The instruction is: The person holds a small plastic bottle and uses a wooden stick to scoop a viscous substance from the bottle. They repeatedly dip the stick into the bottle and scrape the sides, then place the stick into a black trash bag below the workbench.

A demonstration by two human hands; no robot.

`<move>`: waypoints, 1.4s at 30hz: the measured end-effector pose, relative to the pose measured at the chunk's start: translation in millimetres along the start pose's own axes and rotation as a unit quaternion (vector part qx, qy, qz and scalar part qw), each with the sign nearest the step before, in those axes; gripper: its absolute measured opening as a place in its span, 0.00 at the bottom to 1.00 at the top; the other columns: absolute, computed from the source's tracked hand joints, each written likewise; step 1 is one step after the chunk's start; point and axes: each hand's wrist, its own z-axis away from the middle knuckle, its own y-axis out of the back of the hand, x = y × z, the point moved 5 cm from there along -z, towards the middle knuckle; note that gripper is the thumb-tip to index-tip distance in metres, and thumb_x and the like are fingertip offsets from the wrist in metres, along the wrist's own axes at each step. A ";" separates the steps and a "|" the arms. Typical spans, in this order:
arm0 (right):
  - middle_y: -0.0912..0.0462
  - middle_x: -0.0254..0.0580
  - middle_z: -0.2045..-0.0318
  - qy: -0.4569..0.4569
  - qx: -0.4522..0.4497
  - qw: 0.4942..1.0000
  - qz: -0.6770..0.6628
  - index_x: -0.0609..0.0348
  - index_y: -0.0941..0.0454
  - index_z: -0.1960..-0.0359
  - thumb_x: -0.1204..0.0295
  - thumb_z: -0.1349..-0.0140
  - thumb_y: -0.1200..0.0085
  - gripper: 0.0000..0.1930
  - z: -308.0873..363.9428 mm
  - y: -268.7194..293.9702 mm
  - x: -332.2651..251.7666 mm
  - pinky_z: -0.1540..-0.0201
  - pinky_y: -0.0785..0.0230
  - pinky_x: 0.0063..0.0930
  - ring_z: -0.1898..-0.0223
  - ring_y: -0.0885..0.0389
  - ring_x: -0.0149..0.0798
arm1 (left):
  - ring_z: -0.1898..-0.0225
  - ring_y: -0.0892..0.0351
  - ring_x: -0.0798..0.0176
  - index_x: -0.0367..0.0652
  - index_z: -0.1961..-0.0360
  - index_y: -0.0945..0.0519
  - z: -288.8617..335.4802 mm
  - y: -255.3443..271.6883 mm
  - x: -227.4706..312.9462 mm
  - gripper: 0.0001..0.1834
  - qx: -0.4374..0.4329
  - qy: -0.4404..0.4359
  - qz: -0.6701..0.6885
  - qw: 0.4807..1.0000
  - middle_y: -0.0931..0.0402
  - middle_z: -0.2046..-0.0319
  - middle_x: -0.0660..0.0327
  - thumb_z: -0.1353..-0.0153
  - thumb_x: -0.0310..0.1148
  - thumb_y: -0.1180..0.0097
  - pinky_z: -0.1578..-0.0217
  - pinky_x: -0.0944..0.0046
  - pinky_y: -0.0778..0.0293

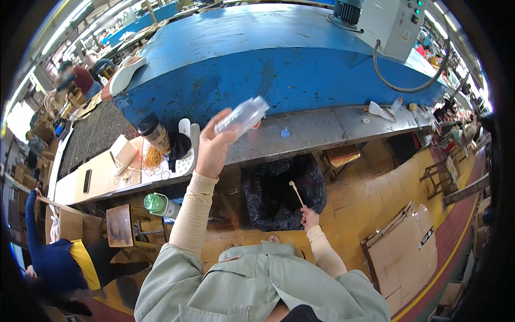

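Note:
My left hand (215, 144) is closed round a clear plastic bottle (244, 117), raised above the metal ledge and tilted up to the right. My right hand (310, 218) grips the lower end of a thin, pale-handled brush (295, 194). The brush's light-coloured tip points up over a bin (252, 206) lined with a black bag. On the ledge, right of the bottle, stands a small blue nozzle-topped cap or container (285, 132). A small red-and-white thing behind the bottle is partly hidden.
Beyond the metal ledge (322, 129) rises a big blue machine (214, 80). At left, a worktable (102, 180) holds a phone (87, 181), rubber bands (153, 158) and a dark-lidded jar (154, 131). Flattened cardboard (402, 252) lies right; a person (67, 263) is at lower left.

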 end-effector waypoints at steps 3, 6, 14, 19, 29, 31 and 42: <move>0.39 0.24 0.88 -0.010 0.019 0.999 0.027 0.56 0.25 0.75 0.64 0.40 0.44 0.10 -8.4 9.5 1.6 0.84 0.51 0.20 0.88 0.43 0.23 | 0.50 0.27 0.59 0.35 0.43 0.35 10.6 38.2 -63.9 0.27 0.046 0.152 0.154 0.975 0.31 0.49 0.53 0.43 0.32 0.45 0.50 0.62 0.30; 0.36 0.25 0.88 -0.014 0.032 0.999 0.023 0.57 0.24 0.77 0.65 0.42 0.43 0.11 -15.0 9.7 5.2 0.87 0.51 0.20 0.90 0.42 0.24 | 0.48 0.29 0.58 0.35 0.44 0.35 21.3 54.5 -106.3 0.26 0.066 0.227 0.279 0.931 0.30 0.48 0.51 0.39 0.38 0.48 0.46 0.61 0.32; 0.34 0.26 0.88 -0.018 0.052 0.996 0.066 0.58 0.23 0.77 0.66 0.42 0.43 0.10 -17.6 -2.1 17.6 0.87 0.51 0.20 0.90 0.41 0.24 | 0.50 0.27 0.60 0.38 0.46 0.30 -13.4 142.6 -202.3 0.32 0.064 0.147 -0.229 0.960 0.27 0.50 0.58 0.52 0.36 0.33 0.49 0.61 0.33; 0.33 0.27 0.88 -0.037 0.067 0.991 0.106 0.59 0.23 0.79 0.67 0.42 0.43 0.11 -9.7 -18.6 19.2 0.87 0.51 0.20 0.89 0.40 0.24 | 0.53 0.26 0.48 0.40 0.50 0.25 -22.4 166.0 -200.4 0.39 0.207 0.076 -0.551 0.805 0.23 0.57 0.51 0.68 0.37 0.25 0.50 0.55 0.32; 0.32 0.26 0.87 -0.034 0.028 0.994 0.098 0.57 0.22 0.75 0.69 0.42 0.46 0.07 -23.7 -39.5 31.8 0.86 0.50 0.19 0.89 0.40 0.22 | 0.65 0.26 0.60 0.38 0.61 0.24 38.2 158.7 -192.0 0.19 0.294 -0.070 -0.498 0.813 0.24 0.67 0.56 0.55 0.26 0.33 0.61 0.63 0.29; 0.33 0.26 0.87 -0.070 0.032 0.990 0.122 0.57 0.24 0.72 0.72 0.40 0.50 0.05 -21.8 -37.2 41.3 0.84 0.47 0.20 0.87 0.38 0.24 | 0.77 0.29 0.71 0.37 0.72 0.22 95.0 153.5 -230.8 0.06 0.267 -0.001 -0.390 0.881 0.24 0.79 0.63 0.49 0.26 0.39 0.72 0.70 0.28; 0.30 0.32 0.87 -0.094 -0.029 0.951 0.293 0.61 0.23 0.75 0.74 0.45 0.46 0.05 -50.9 -30.5 81.8 0.85 0.46 0.22 0.87 0.36 0.27 | 0.65 0.17 0.59 0.38 0.72 0.17 312.1 159.2 -455.6 0.30 0.082 0.679 -0.371 0.628 0.18 0.73 0.57 0.52 0.61 0.41 0.61 0.64 0.26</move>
